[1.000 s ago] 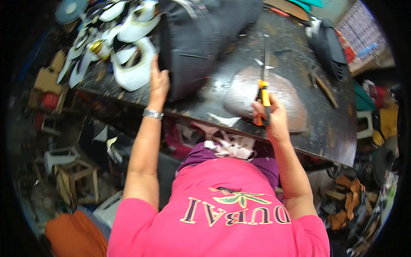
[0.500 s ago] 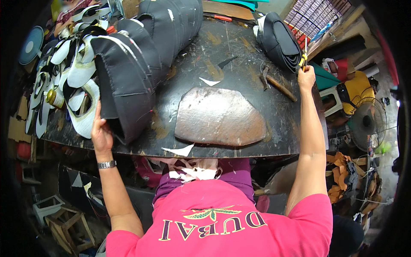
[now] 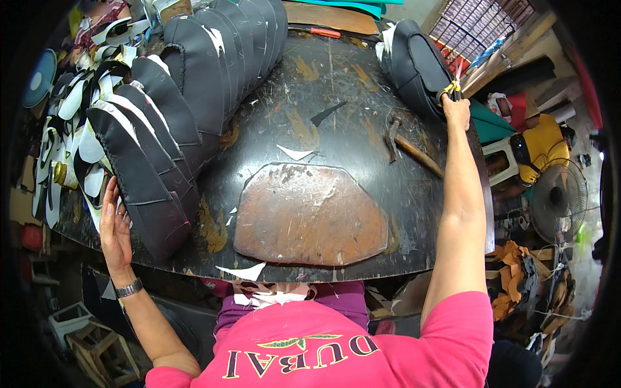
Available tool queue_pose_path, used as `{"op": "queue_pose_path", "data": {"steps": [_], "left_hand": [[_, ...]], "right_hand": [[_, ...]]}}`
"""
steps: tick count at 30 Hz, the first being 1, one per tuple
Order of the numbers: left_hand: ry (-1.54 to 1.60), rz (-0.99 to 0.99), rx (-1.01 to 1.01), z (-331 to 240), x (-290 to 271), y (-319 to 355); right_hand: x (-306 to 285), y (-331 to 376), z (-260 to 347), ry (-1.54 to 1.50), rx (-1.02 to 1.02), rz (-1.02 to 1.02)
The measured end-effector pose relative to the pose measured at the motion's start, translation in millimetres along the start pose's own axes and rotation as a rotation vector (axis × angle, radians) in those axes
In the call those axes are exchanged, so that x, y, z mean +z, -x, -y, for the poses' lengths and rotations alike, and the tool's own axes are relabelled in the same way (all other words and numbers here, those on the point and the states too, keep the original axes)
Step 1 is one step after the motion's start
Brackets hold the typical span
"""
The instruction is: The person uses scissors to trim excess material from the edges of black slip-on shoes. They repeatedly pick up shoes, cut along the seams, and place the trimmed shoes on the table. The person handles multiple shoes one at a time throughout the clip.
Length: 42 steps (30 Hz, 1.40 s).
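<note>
My left hand (image 3: 115, 234) is open, its fingers stretched upward along the near left end of a long row of black shoe uppers (image 3: 145, 187). Whether the fingertips touch the nearest upper I cannot tell. The uppers lean against one another, with white lining along some edges. At the far right, my right hand (image 3: 457, 113) is closed around scissors (image 3: 455, 89) with yellow and black handles, blades pointing away from me. Just left of the scissors lies a smaller bundle of black shoe uppers (image 3: 417, 71).
A worn flat slab (image 3: 310, 216) lies near the table's front edge. A hammer (image 3: 417, 155) rests right of it, a red-handled tool (image 3: 325, 32) at the back. White and black scraps dot the table. White-lined cut pieces (image 3: 72, 100) heap at the left; a fan (image 3: 557, 194) stands right.
The near uppers now lean further left and show more separated edges. My left hand has moved left and down with them. My right hand keeps hold of the scissors; the view has shifted slightly.
</note>
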<state>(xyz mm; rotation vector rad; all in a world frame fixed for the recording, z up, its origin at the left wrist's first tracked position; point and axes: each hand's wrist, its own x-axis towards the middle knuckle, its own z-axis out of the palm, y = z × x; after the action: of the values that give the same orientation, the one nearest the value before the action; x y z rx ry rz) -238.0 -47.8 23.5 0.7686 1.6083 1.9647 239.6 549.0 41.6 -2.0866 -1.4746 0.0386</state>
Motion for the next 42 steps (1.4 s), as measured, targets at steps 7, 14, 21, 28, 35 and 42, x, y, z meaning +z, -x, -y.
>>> {"op": "queue_pose_path", "data": {"steps": [7,14,21,28,35,42], "left_hand": [[-0.402,-0.028,0.21,6.4,12.5,-9.3],[-0.203,-0.249,0.356,-13.5,32.8,-2.3],[-0.731,0.2,1.023,-59.1,126.7,31.7],[-0.616,0.883,0.624,-5.6,275.5,-24.4],[-1.272,0.763,0.525,105.8,379.4,-121.6],[-0.919,1.385,0.637,115.7,368.9,-98.9]], "right_hand": [[3.4,-16.2,31.2,0.066,0.115,-0.009],[43.1,-48.1,20.2,-0.178,0.139,-0.047],[66.8,-73.6,2.4,-0.349,0.087,0.002],[52.7,-63.3,20.7,-0.179,0.181,0.068],[57.6,-71.1,15.9,-0.181,0.028,0.106],[48.3,-54.5,6.5,-0.225,-0.153,0.199]]}}
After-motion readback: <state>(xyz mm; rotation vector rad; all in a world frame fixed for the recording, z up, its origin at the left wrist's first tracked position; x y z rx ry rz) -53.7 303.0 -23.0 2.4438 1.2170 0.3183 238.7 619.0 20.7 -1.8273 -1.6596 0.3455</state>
